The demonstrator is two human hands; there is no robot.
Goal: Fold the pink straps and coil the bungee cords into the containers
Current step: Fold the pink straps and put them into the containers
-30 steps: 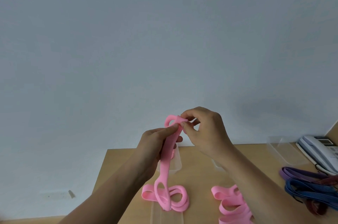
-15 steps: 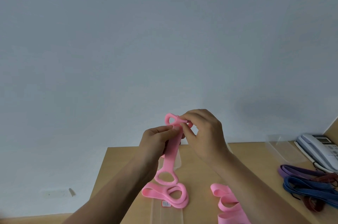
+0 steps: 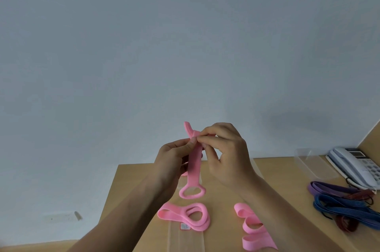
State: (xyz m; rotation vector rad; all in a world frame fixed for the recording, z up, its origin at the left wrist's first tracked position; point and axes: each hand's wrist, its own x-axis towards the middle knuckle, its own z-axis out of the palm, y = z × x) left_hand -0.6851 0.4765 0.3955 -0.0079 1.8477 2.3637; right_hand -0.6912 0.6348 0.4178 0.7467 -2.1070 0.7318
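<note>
Pink strap (image 3: 194, 161) hangs upright, loop downward, fingers of left hand (image 3: 172, 157) and right hand (image 3: 228, 155) pinching its top.

Your left hand (image 3: 172, 159) and right hand (image 3: 226, 155) cover the fold near the top of the held strap (image 3: 194, 161). Your right forearm (image 3: 277, 210) crosses the loose strap (image 3: 253, 231), which the lower edge cuts off together with the container (image 3: 185, 239). The phone (image 3: 353, 167) and cords (image 3: 345, 208) run off the right edge; the label (image 3: 185, 226) is too small to read.
</note>
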